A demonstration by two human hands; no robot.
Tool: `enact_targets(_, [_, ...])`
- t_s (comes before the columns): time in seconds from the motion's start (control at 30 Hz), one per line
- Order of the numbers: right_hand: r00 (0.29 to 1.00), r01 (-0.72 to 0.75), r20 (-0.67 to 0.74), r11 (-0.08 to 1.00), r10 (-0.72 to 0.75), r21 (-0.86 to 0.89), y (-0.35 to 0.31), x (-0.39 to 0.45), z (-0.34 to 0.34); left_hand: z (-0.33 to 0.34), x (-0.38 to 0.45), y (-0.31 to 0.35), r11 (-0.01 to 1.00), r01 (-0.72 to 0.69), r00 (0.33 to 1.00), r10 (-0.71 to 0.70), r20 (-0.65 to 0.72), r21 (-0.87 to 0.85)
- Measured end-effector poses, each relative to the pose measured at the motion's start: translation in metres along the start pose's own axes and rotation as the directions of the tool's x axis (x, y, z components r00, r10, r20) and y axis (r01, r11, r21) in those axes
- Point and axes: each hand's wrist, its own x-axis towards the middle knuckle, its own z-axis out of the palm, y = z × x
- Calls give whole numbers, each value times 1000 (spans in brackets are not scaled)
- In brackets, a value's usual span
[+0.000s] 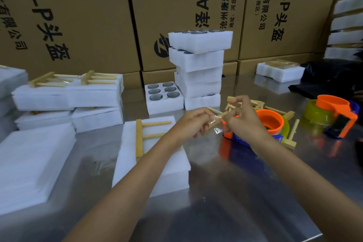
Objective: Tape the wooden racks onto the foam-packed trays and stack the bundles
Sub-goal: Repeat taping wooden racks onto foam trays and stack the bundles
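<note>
1. The left hand (196, 122) and right hand (242, 119) together pinch a clear tape strip (217, 124).
2. A wooden rack (146, 135) lies on a foam tray (157, 171), just left of the left hand.
3. An orange tape dispenser (272, 122) sits on the surface behind the right hand.
</note>
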Motion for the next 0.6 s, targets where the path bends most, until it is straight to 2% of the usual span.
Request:
enact_targets(0.07, [983,176,-2,933,-186,-313,2,-2,2,5,0,1,966,-68,997,77,-29,249])
enact_targets(0.1, [962,254,37,838,-270,-484,3,-4,4,6,-1,1,903,-106,991,129,-27,417])
enact_targets(0.17, [936,309,111,629,-334,-714,3,-8,11,6,-6,2,695,-127,985,170,11,707])
enact_targets(0.2, [934,306,127,563,-334,-768,2,-10,14,4,-9,2,608,-128,986,160,37,783])
enact_targets(0.27, [937,287,114,541,-330,-790,-2,-12,20,-1,-14,0,538,-133,989,123,79,833])
enact_targets(0.37, [934,286,84,587,-347,-758,-8,-12,27,-6,-24,-2,607,-128,991,98,87,784])
enact_targets(0.43, [938,272,68,598,-341,-754,-12,-12,31,-6,-33,-2,616,-117,993,84,82,779])
enact_targets(0.53, [940,251,44,602,-338,-758,-19,-14,37,-4,-44,-7,535,-73,997,13,79,842])
enact_targets(0.6, [937,248,43,573,-347,-781,-22,-13,38,-4,-48,-9,482,-11,999,-20,24,876])
